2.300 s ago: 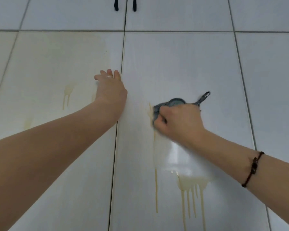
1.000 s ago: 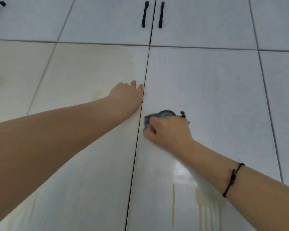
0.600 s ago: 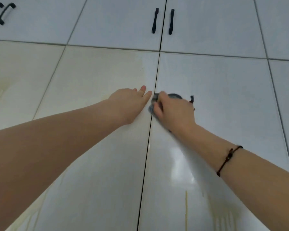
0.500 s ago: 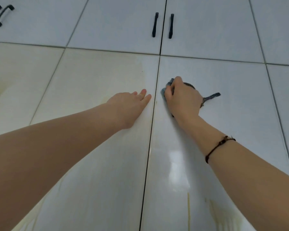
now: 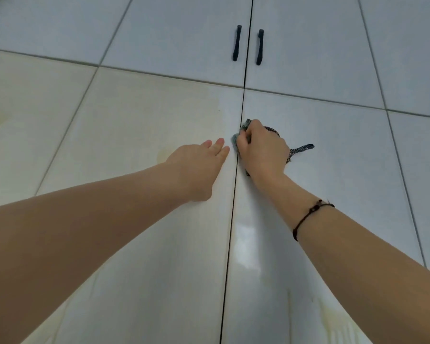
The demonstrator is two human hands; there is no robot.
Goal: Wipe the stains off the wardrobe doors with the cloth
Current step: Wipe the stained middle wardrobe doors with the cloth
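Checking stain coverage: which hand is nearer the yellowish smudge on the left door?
Left. The left hand rests just right of the smudge; the right hand grips the cloth beyond the seam.

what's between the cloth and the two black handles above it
In the head view, only bare white door between the cloth and the handles, crossed by the horizontal gap between lower and upper doors.
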